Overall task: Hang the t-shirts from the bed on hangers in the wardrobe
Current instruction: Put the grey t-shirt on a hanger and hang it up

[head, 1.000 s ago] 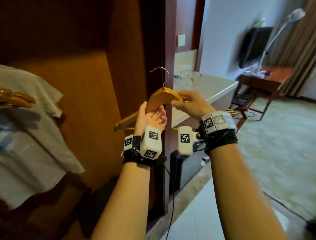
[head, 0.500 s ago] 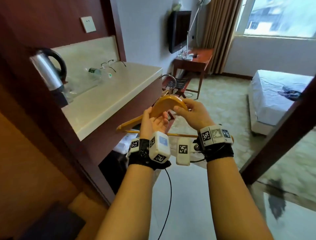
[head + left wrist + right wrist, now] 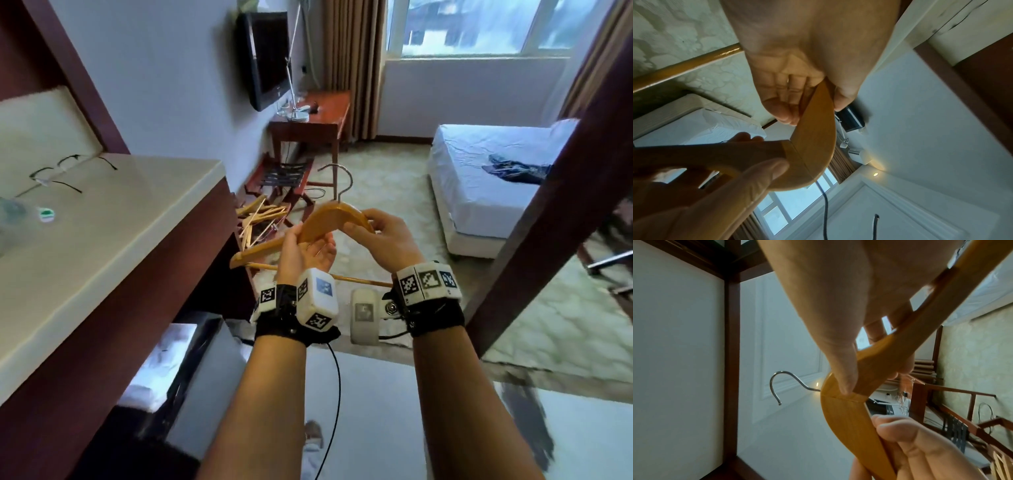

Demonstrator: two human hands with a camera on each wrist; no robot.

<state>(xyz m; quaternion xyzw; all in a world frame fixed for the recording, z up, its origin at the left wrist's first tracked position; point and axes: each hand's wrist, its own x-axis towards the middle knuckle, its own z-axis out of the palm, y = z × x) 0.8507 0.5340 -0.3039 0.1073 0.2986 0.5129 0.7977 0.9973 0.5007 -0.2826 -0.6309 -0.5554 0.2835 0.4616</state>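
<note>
Both your hands grip 1 wooden hanger (image 3: pixel 329 222): L hand (image 3: pixel 306 248) curled round its left arm, R hand (image 3: pixel 380 236) pinching near the hook (image 3: pixel 340 178).

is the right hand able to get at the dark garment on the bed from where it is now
Probably not yet. The right hand grips the wooden hanger together with the left hand, and the dark garment lies on the bed across the carpet, well beyond arm's reach.

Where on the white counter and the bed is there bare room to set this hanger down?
The counter is bare on its near half; glasses and a bottle crowd its far-left. The bed is bare left of the dark garment.
</note>
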